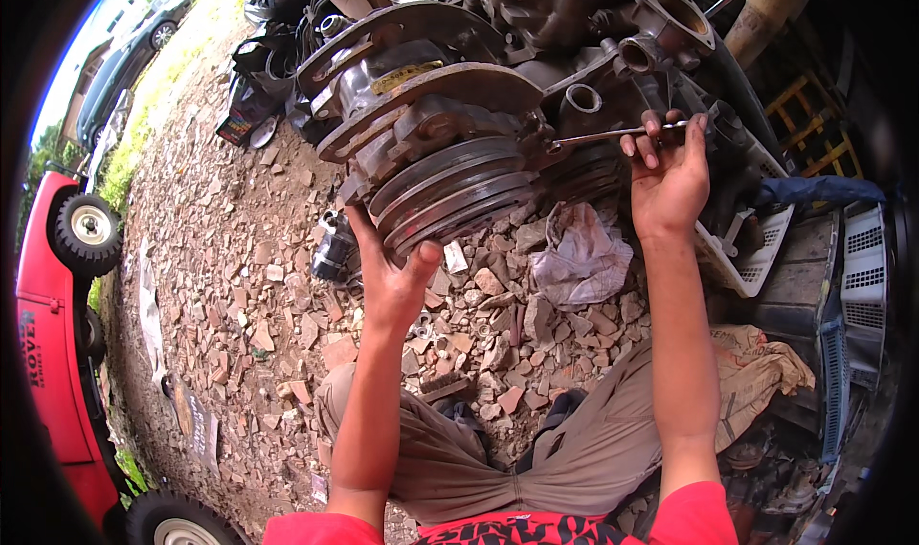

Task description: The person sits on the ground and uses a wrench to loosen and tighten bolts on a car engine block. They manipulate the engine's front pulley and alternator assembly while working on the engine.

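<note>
A greasy metal assembly with two wide rusty discs (459, 84) and a ribbed round drum (450, 196) rises in front of me. My left hand (391, 282) cups the drum's lower left side, the thumb showing below it and the other fingers partly hidden behind it. At the right, my right hand (670, 167) pinches the end of a slim silver wrench (608, 137). The wrench lies nearly level, its far end against the assembly next to the drum. What that end sits on is too small to make out.
Broken stones (287, 296) cover the ground. A crumpled whitish cloth (581, 258) lies below the drum, and a black cylindrical part (335, 248) to its left. White plastic crates (862, 277) and a sack (756, 378) are at the right. A red vehicle (57, 325) stands at the left.
</note>
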`<state>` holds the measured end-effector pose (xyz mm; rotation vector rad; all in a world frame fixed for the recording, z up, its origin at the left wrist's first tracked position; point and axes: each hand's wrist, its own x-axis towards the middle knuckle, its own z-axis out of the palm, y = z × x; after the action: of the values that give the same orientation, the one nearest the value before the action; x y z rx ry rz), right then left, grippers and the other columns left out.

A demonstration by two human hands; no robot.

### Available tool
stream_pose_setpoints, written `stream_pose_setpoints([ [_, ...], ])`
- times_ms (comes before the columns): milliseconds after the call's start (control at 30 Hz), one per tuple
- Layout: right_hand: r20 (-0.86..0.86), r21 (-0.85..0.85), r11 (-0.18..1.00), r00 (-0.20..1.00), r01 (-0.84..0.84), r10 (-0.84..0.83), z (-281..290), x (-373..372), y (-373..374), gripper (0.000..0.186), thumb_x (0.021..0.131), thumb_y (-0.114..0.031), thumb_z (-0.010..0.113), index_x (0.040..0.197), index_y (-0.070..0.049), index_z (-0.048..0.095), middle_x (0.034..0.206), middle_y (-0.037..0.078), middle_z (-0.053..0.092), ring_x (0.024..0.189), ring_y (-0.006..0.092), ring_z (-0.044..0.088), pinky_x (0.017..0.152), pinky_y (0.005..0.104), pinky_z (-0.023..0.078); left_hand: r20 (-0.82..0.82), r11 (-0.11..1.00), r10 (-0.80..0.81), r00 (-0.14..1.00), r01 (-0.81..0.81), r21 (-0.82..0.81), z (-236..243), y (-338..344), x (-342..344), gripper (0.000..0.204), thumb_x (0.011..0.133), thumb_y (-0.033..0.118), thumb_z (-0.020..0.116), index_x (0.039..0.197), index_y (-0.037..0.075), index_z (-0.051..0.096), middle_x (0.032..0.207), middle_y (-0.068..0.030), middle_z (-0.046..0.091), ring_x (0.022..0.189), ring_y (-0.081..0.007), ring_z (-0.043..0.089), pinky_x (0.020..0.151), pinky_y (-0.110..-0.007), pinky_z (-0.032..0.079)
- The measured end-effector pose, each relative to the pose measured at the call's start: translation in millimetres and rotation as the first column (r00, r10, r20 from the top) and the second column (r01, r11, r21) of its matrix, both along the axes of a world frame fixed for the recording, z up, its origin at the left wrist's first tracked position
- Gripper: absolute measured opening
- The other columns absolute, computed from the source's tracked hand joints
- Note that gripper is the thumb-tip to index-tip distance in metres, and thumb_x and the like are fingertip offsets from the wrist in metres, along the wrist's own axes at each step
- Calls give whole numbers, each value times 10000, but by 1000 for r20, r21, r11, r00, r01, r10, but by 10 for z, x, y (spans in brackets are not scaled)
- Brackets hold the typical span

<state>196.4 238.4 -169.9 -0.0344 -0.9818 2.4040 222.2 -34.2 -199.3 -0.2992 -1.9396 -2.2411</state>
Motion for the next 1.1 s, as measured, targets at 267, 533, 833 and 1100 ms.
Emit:
stream_pose_setpoints([
  [267,-41,-33,999,999,35,-36,-8,5,17,324,1026,-370,419,992,-57,492,840,93,527,592,118,378,668,324,436,8,1000,-21,1000,21,14,-7,-5,-10,1149,684,597,798,1437,29,143,1294,-147,477,1179,-245,504,996,-363,418],
  [533,-1,-64,998,1000,22,-22,26,5,-102,302,1025,-358,421,1005,-63,483,841,88,526,606,118,376,682,323,436,23,999,-33,999,33,29,-34,-40,-2,1101,701,537,817,1420,21,162,1280,-146,486,1171,-239,509,999,-361,417],
  [833,20,-28,996,996,87,-87,39,-41,-127,315,1029,-356,407,1001,-54,491,838,94,539,593,114,379,661,315,440,-14,992,-114,993,115,57,17,-61,-16,1057,728,502,811,1421,31,166,1313,-136,450,1194,-229,486,1006,-358,409],
  [1100,-99,175,980,992,100,-84,145,-9,-292,359,1031,-372,410,992,-29,510,827,91,550,601,101,402,659,302,453,-31,979,-173,984,176,106,-1,-106,-31,1055,752,431,809,1457,54,121,1338,-149,432,1240,-253,452,1050,-374,360],
])
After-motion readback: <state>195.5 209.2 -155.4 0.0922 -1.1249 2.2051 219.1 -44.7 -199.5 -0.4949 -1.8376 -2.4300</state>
